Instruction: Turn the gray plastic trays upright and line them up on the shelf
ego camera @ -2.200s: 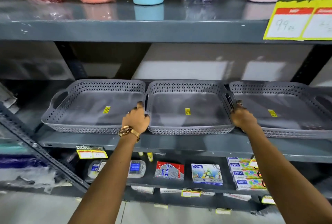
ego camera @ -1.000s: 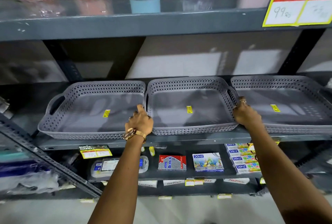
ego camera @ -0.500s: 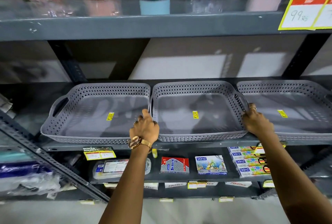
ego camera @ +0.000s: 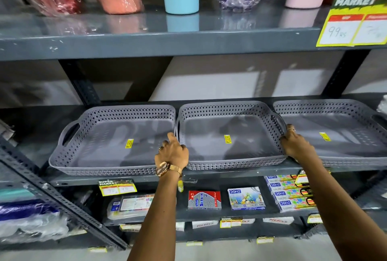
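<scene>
Three gray perforated plastic trays sit upright, side by side, on the dark metal shelf [ego camera: 209, 176]. The left tray [ego camera: 100, 135], the middle tray [ego camera: 211, 152] and the right tray [ego camera: 345, 122] each carry a small yellow sticker inside. My left hand [ego camera: 172, 153], with a gold watch on the wrist, grips the middle tray's left handle, between it and the left tray. My right hand [ego camera: 295, 144] holds the middle tray's right handle, in the gap beside the right tray. The right tray runs out of frame.
The upper shelf [ego camera: 167, 39] holds wrapped and plain tumblers, with a yellow price sign [ego camera: 354, 20] at its right. Below, boxes of stationery [ego camera: 245, 198] line a lower shelf. A slanted perforated metal brace [ego camera: 52, 196] crosses the lower left.
Both hands have stayed on the middle tray's handles. The tray row looks the same; the shifts in the picture come mostly from the camera moving.
</scene>
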`<state>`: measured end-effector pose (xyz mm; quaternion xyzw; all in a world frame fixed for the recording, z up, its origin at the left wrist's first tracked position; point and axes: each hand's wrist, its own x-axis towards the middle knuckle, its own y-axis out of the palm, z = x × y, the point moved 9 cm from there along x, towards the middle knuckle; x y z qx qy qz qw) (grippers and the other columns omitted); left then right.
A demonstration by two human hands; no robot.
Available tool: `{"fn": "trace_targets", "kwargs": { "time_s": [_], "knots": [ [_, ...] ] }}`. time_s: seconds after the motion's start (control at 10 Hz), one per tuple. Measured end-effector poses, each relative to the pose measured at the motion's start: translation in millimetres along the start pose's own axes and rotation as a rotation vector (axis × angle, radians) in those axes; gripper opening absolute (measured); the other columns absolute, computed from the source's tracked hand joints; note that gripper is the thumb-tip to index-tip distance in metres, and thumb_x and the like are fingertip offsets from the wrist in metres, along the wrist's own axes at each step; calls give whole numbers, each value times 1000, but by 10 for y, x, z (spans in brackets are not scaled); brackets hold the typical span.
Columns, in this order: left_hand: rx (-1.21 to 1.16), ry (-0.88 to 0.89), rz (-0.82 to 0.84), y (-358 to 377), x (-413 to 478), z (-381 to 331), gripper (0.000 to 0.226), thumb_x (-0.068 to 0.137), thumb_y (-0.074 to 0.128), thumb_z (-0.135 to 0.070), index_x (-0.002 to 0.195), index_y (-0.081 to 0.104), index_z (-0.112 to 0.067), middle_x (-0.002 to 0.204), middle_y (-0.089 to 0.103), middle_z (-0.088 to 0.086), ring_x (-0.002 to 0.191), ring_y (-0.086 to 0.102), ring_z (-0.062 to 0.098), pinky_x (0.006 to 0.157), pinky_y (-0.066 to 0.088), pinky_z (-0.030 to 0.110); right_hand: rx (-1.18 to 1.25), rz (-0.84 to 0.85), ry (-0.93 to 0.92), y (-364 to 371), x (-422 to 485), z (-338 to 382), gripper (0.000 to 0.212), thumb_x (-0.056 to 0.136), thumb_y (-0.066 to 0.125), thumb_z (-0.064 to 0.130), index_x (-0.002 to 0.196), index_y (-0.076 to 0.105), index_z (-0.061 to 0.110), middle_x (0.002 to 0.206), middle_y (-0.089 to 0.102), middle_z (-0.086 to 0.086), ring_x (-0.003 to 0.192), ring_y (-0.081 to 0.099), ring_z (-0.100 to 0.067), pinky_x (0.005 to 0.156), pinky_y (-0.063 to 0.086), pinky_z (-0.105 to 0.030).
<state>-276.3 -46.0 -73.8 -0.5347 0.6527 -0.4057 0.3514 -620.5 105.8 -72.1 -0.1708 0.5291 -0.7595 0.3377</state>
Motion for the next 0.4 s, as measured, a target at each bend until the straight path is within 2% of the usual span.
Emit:
{"fn": "trace_targets", "kwargs": {
  "time_s": [0.2,0.3,0.4],
  "knots": [
    [-10,7,32,-4,-40,2,31,91,41,-22,118,36,-9,120,57,20,107,57,39,78,44,45,64,31,5,-20,-55,-1,34,94,38,17,125,32,4,124,56,-34,110,55,-47,93,43,-52],
    [-43,6,102,-1,-87,9,38,91,43,-19,126,30,-9,125,53,23,112,54,42,84,45,47,44,-48,-45,-151,-166,68,50,96,42,27,138,30,3,137,47,-31,123,47,-47,98,40,-52],
    [-36,18,123,-123,-112,-53,54,94,43,-29,140,19,-15,136,42,26,121,48,45,96,45,50,37,-183,-194,-498,-492,348,53,96,45,31,139,37,1,137,49,-29,125,46,-45,101,40,-50]
  ]
}}
